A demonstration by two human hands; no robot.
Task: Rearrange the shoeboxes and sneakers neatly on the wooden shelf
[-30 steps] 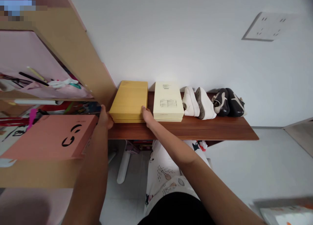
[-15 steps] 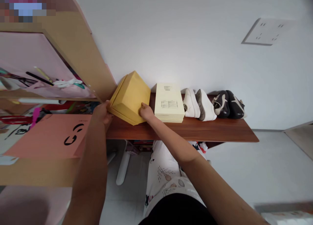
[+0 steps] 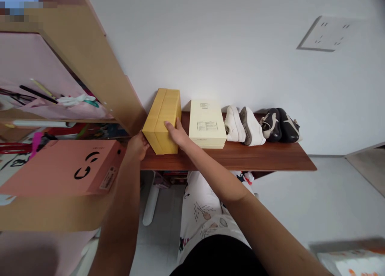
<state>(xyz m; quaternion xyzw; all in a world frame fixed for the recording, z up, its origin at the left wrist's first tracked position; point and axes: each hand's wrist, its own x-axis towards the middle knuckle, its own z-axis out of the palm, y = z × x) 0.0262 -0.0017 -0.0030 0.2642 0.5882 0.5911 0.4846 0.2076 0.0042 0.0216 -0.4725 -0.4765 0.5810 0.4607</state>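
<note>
A yellow shoebox stands on its side at the left end of the brown wooden shelf board, against the wall. My left hand is at its lower left edge, fingers partly hidden against the box. On its right side lies my right hand, thumb on the upper face and fingers along the side, gripping it. Just to the right, with a narrow gap, lies a cream box with printed labels.
White sneakers and black shoes stand right of the cream box. A pink box lies on the desk at left, below a wooden side panel. A socket plate is on the wall.
The yellow shoebox has turned from a tilted position to upright on its side, roughly parallel to the cream box. My left hand has moved slightly right with it.
</note>
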